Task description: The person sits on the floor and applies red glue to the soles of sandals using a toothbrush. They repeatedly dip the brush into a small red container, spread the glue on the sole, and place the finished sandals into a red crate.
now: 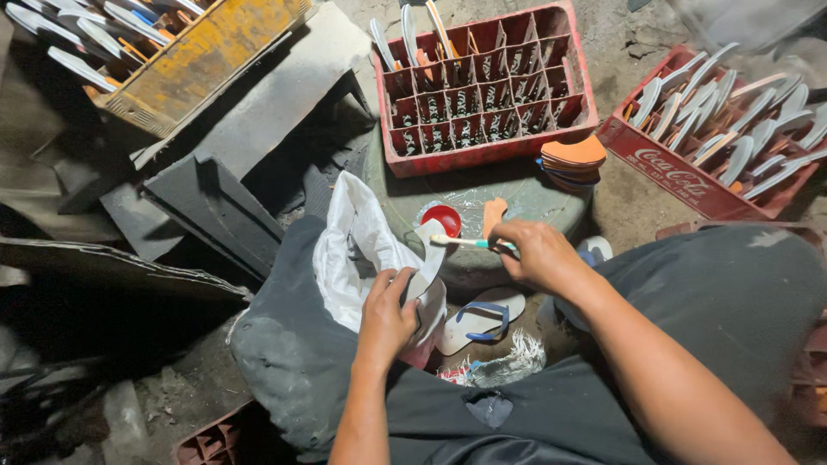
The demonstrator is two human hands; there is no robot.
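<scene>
Your left hand [388, 317] is closed on a pale shoe sole [428, 258], gripped by its lower edge over the white bag [353, 250] on your lap; squeeze loosely and it slides into the bag; at two o'clock from it your right hand [538, 254] pinches a small brush [461, 242], tip towards the red cup [442, 219], probably glue; overload it and it drips on the blue-strapped sandal [482, 317] below.

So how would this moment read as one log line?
left hand: holds pale sole piece | right hand: holds small brush on sole piece | red dish behind | flip-flop below
</scene>
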